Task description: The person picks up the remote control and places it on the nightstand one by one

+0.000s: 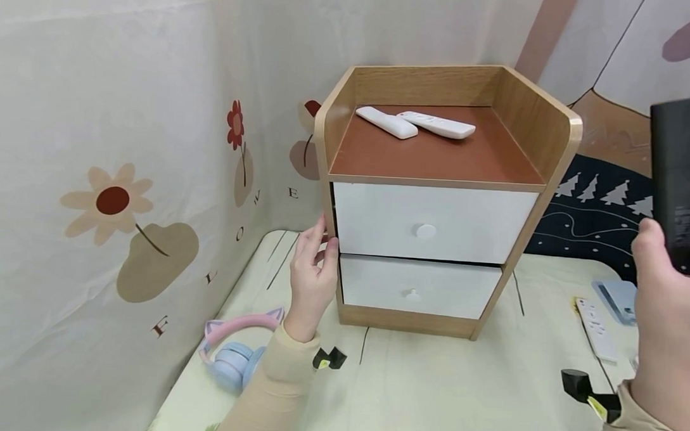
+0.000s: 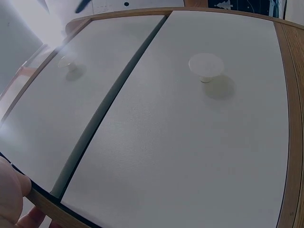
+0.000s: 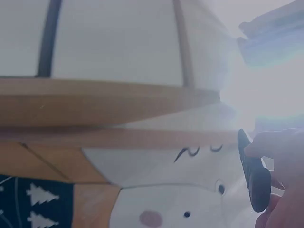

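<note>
Headphones (image 1: 231, 364), pink band, blue cups: lying along the table's left edge, just beside the left forearm.

Left hand (image 1: 313, 281): at the cabinet's left side. Grip loosely spread, fingers mostly extended, thumb at the front edge, touching the side panel; how hard it presses, cannot tell. Handling note: light, steady contact here should brace the body without skewing it; fingertips best clear of the drawer gap.

Cabinet (image 1: 404, 321), wood-trimmed: upright, at the table's back edge, between the two hands. Upper drawer (image 1: 379, 217) and lower drawer (image 1: 371, 280), white, one round knob each, both seemingly pushed in. Neither knob is touched.

White remotes, two: first remote (image 1: 386, 122) and second remote (image 1: 438, 125), lying on the cabinet's brown top, angled, near ends close together, nearer its left side panel than its right.

Power strip (image 1: 596, 329), white: on the table's right part, cable running toward the front edge.

Blue case-like item (image 1: 618, 298): near the table's back right corner, partly hidden by the right hand.

Right hand (image 1: 668, 334): raised at the right, well apart from the cabinet. Grip closed around the lower part of the black device, thumb on one side, fingers on the other.

Black device (image 1: 679, 183), bar-shaped, probably a remote: held in the air, near upright, touching neither table nor cabinet. Handling note: a firm hold low on the body leaves the upper end free; any lowering calls for clearance over the cabinet's raised right panel.
</note>
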Available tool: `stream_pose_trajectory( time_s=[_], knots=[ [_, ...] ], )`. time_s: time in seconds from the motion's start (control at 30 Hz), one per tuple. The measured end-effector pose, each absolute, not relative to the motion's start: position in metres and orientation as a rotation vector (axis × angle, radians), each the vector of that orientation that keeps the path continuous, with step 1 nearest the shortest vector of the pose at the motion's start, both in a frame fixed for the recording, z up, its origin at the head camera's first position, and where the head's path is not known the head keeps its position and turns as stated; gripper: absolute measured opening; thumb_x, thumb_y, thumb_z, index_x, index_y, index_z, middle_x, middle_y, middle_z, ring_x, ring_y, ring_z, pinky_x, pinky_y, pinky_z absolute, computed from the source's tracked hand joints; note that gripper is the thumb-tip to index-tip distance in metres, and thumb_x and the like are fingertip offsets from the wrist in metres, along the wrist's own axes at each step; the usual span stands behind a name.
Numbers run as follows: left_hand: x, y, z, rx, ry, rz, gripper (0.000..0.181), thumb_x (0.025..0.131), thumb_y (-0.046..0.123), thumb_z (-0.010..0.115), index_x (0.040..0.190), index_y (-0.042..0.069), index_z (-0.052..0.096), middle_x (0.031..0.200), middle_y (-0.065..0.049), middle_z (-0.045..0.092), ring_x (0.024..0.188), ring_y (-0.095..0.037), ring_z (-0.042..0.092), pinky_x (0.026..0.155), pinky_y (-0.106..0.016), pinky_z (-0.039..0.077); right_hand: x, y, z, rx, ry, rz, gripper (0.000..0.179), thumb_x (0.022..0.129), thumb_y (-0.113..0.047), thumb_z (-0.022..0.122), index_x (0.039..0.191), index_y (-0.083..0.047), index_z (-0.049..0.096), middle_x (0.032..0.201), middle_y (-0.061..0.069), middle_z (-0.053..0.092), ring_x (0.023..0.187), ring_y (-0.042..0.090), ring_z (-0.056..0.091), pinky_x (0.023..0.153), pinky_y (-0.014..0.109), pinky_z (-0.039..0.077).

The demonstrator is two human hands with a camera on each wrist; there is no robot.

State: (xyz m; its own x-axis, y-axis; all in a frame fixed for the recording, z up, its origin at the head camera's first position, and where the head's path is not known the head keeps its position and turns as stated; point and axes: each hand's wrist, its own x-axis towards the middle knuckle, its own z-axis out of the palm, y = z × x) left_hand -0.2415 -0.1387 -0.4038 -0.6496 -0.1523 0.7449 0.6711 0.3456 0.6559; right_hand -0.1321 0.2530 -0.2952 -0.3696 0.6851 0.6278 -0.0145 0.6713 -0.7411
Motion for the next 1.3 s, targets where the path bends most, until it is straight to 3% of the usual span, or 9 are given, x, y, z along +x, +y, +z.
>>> stream_pose_trajectory(
  time_s=[0.1, 0.23, 0.3, 0.53, 0.67, 0.77, 1.03, 1.23, 1.3],
  knots=[
    [-0.242, -0.138, -0.403, -0.451, -1.867, -1.387, 0.054, 0.108, 0.002, 0.065, 0.161, 0.005, 0.055, 0.13, -0.025, 0.066, 0.117, -0.036, 0.071, 0.09, -0.017, 0.059, -0.132, 0.242, -0.277, -0.481, -1.792, 0.814, 0.051, 0.105, -0.051, 0.069, 0.154, -0.042, 0.059, 0.157, -0.027, 0.052, 0.121, -0.008, 0.053, 0.115, 0.01, 0.042],
    [-0.241, -0.137, -0.403, -0.439, -1.872, -1.377, 0.054, 0.108, 0.001, 0.065, 0.161, 0.004, 0.055, 0.13, -0.025, 0.066, 0.116, -0.037, 0.071, 0.091, -0.013, 0.057, -0.143, 0.221, -0.25, -0.311, -1.742, 0.861, 0.046, 0.098, -0.041, 0.079, 0.143, -0.038, 0.072, 0.142, -0.032, 0.059, 0.102, -0.013, 0.044, 0.088, 0.01, 0.037],
    [-0.241, -0.136, -0.403, -0.43, -1.878, -1.375, 0.054, 0.108, 0.002, 0.064, 0.161, 0.005, 0.055, 0.13, -0.024, 0.067, 0.117, -0.036, 0.071, 0.091, -0.012, 0.056, -0.152, 0.212, -0.238, -0.191, -1.726, 0.853, 0.042, 0.095, -0.039, 0.081, 0.137, -0.03, 0.078, 0.137, -0.03, 0.065, 0.102, -0.014, 0.044, 0.082, 0.012, 0.032],
    [-0.24, -0.136, -0.404, -0.41, -1.896, -1.383, 0.054, 0.109, 0.004, 0.065, 0.162, 0.007, 0.055, 0.132, -0.022, 0.067, 0.118, -0.033, 0.071, 0.091, -0.022, 0.061, -0.182, 0.175, -0.211, 0.105, -1.788, 0.741, 0.043, 0.09, -0.033, 0.08, 0.126, -0.009, 0.084, 0.131, 0.007, 0.082, 0.103, -0.012, 0.038, 0.085, 0.017, 0.03],
    [-0.24, -0.137, -0.404, -0.42, -1.891, -1.376, 0.054, 0.108, 0.003, 0.065, 0.162, 0.007, 0.055, 0.131, -0.022, 0.067, 0.117, -0.033, 0.071, 0.09, -0.024, 0.062, -0.195, 0.157, -0.199, 0.213, -1.951, 0.762, 0.043, 0.093, -0.03, 0.082, 0.131, -0.01, 0.082, 0.136, 0.01, 0.08, 0.115, 0.016, 0.061, 0.097, 0.038, 0.037],
    [-0.24, -0.137, -0.403, -0.427, -1.89, -1.375, 0.055, 0.108, 0.003, 0.065, 0.162, 0.007, 0.054, 0.13, -0.023, 0.067, 0.118, -0.034, 0.071, 0.09, -0.022, 0.061, -0.207, 0.148, -0.192, 0.275, -2.075, 0.781, 0.043, 0.095, -0.03, 0.081, 0.134, -0.011, 0.08, 0.138, 0.011, 0.078, 0.128, 0.038, 0.062, 0.102, 0.052, 0.039],
    [-0.24, -0.138, -0.402, -0.429, -1.887, -1.374, 0.055, 0.108, 0.003, 0.065, 0.162, 0.008, 0.054, 0.129, -0.023, 0.067, 0.117, -0.034, 0.071, 0.09, -0.022, 0.061, -0.241, 0.136, -0.179, 0.343, -2.383, 0.822, 0.047, 0.097, -0.034, 0.079, 0.141, -0.017, 0.077, 0.141, 0.014, 0.075, 0.115, 0.035, 0.064, 0.09, 0.04, 0.04],
    [-0.241, -0.138, -0.402, -0.434, -1.885, -1.374, 0.056, 0.108, 0.003, 0.065, 0.163, 0.01, 0.054, 0.13, -0.023, 0.067, 0.117, -0.034, 0.071, 0.089, -0.029, 0.063, -0.257, 0.13, -0.175, 0.347, -2.504, 0.837, 0.044, 0.094, -0.038, 0.082, 0.135, -0.024, 0.08, 0.115, 0.018, 0.082, 0.095, 0.029, 0.068, 0.077, 0.034, 0.044],
    [-0.241, -0.138, -0.403, -0.429, -1.891, -1.381, 0.056, 0.108, 0.004, 0.065, 0.163, 0.01, 0.054, 0.13, -0.022, 0.067, 0.117, -0.033, 0.071, 0.09, -0.029, 0.063, -0.259, 0.127, -0.174, 0.366, -2.543, 0.827, 0.044, 0.093, -0.038, 0.083, 0.135, -0.024, 0.08, 0.116, 0.017, 0.082, 0.096, 0.028, 0.069, 0.078, 0.034, 0.045]
  ],
)
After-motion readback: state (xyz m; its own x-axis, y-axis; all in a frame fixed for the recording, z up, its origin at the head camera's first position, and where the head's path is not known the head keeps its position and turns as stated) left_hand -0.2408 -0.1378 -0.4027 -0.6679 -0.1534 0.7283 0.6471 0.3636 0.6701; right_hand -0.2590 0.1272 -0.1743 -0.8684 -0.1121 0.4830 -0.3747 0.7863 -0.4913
